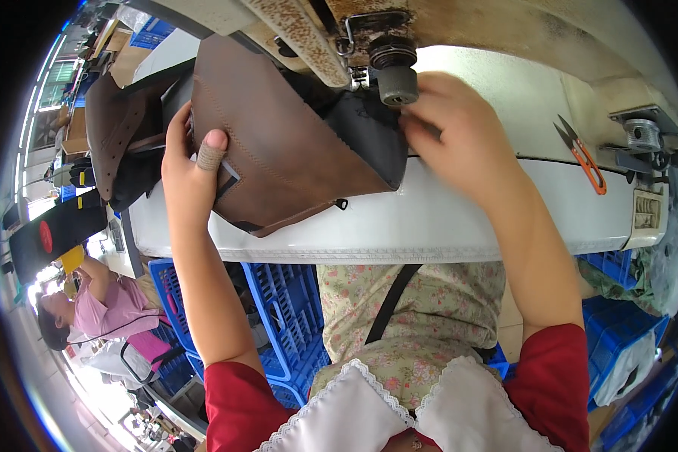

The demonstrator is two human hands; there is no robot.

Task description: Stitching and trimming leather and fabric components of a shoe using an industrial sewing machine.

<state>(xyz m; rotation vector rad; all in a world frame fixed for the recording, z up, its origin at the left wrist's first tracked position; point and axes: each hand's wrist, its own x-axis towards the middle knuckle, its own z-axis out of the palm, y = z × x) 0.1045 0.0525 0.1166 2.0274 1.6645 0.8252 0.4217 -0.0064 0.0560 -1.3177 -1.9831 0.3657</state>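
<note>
My left hand [192,169] grips the left edge of a brown leather bag piece [267,135], its taped thumb lying on the leather and the fingers behind it. Stitched seams cross the leather, and a small black zipper pull [341,203] sticks out at its lower edge. Black lining [369,132] shows on the right side, below the sewing machine's presser foot [360,77]. My right hand [459,132] is beside the needle area and the lining, fingers bent. Motion blurs its fingertips, so whether they pinch anything is unclear.
Orange-handled thread snips [584,158] lie on the white machine bed [459,218] at right. A brown strap with holes [113,139] hangs at left. Blue crates [282,301] stand below the table. A co-worker in a pink top [117,305] sits at far left.
</note>
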